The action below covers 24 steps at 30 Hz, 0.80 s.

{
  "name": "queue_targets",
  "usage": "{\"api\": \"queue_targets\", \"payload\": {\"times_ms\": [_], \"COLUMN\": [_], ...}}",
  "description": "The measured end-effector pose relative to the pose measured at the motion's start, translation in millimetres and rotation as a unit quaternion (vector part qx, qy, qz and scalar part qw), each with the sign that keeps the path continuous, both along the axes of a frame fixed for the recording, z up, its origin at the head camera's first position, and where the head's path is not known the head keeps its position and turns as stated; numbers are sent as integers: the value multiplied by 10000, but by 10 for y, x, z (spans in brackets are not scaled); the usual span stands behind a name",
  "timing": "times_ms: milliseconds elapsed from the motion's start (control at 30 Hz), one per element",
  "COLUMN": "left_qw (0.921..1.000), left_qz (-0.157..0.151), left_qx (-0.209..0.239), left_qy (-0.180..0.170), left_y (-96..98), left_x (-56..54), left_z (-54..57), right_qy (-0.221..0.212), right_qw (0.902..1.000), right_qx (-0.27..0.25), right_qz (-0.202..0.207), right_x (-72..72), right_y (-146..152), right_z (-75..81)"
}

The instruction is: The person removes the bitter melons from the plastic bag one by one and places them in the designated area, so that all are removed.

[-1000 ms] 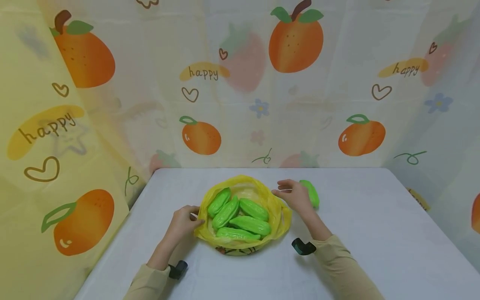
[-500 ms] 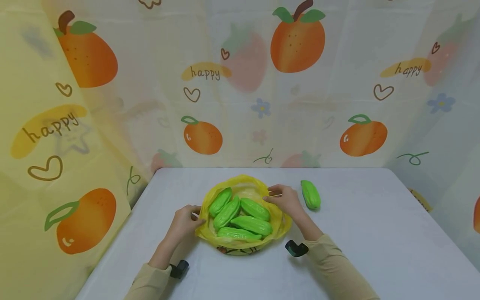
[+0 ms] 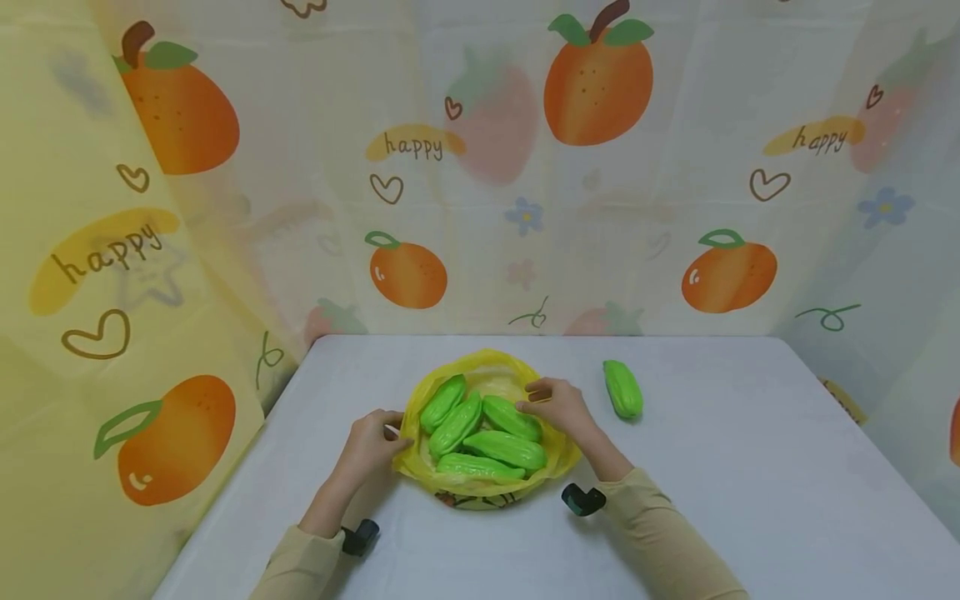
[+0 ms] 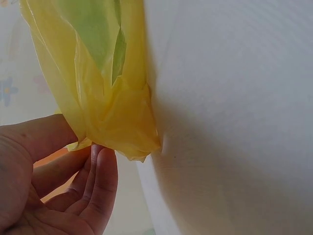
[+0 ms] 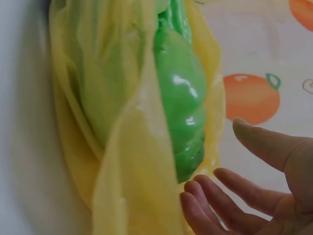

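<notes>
A yellow plastic bag [image 3: 420, 479] sits wide-mouthed on the table, with several green bitter melons [image 3: 504, 450] lying inside. My left hand [image 3: 371, 437] pinches the bag's left rim; in the left wrist view, the thumb and fingers [image 4: 105, 171] meet at the bunched yellow film. Over the bag's right side hovers my right hand [image 3: 558, 408], thumb and fingers spread and holding nothing. Its fingertips are close to a bitter melon [image 5: 183, 98] and the film in the right wrist view. Another bitter melon [image 3: 623, 389] lies on the table beyond the right hand.
A white cloth covers the table [image 3: 750, 483]. Behind and beside it hang curtains [image 3: 487, 233] printed with fruit, hearts and words. Black wrist cameras [image 3: 583, 500] are strapped below both hands.
My right hand has moved left and slightly toward me, away from the loose bitter melon and over the bag's right side. The left hand keeps its pinch on the rim.
</notes>
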<state>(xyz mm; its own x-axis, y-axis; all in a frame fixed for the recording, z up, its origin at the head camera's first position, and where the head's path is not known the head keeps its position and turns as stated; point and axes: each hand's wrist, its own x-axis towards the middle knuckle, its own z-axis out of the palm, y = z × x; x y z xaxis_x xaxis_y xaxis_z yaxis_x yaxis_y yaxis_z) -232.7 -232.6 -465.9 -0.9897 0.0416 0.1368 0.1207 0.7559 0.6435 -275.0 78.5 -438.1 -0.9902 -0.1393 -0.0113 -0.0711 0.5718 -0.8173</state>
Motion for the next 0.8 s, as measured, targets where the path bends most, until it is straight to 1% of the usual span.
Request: {"api": "queue_targets", "payload": {"times_ms": [267,467,800], "left_qw": [9999,9999,10000], "left_qz": [0,-7,29], "left_qx": [-9,-55,-43], "left_qy": [-127,-111,-68], "left_y": [12,8,3], "left_x": [2,1,3], "left_z": [16,16,6], "right_qy": [-169,-308,-597], "right_qw": [9998,9994,9981], "right_qx": [133,141,0], "right_qz": [-1,25,118], "right_x": [5,21,15], "right_y": [-10,-13,2], "right_z": [-57,-84,-157]}}
